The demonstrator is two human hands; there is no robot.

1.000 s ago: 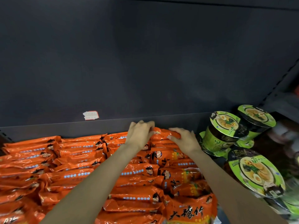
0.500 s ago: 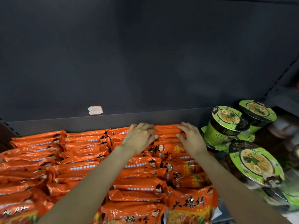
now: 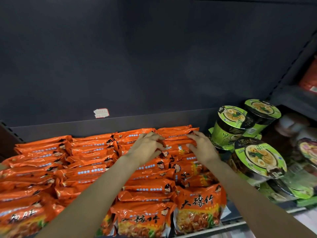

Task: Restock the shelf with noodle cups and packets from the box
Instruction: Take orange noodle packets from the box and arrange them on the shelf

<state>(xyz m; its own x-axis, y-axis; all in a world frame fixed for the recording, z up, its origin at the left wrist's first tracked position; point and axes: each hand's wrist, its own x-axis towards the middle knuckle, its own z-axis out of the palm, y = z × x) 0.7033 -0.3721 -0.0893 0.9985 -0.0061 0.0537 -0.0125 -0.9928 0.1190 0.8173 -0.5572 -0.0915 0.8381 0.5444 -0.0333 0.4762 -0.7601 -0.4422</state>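
Observation:
Orange noodle packets (image 3: pixel 85 152) fill the shelf in several rows, standing on edge. My left hand (image 3: pixel 147 146) and my right hand (image 3: pixel 203 149) reach to the back of the right-hand rows. Both pinch the same orange packet (image 3: pixel 179 143), the left at its left end, the right at its right end with the thumb under and the fingers over it. Green noodle cups (image 3: pixel 229 124) stand stacked to the right of the packets. No box is in view.
The dark back wall (image 3: pixel 154 66) of the shelf carries a small white sticker (image 3: pixel 101 113). More green cups (image 3: pixel 259 157) lie tilted at the right, close to my right forearm. The shelf's front edge (image 3: pixel 236 224) runs below the packets. A neighbouring shelf (image 3: pixel 295 97) holds red goods.
Both hands have drawn slightly back from the rear wall. Their fingers, flat on the packet tops before, now curl round one packet at the back.

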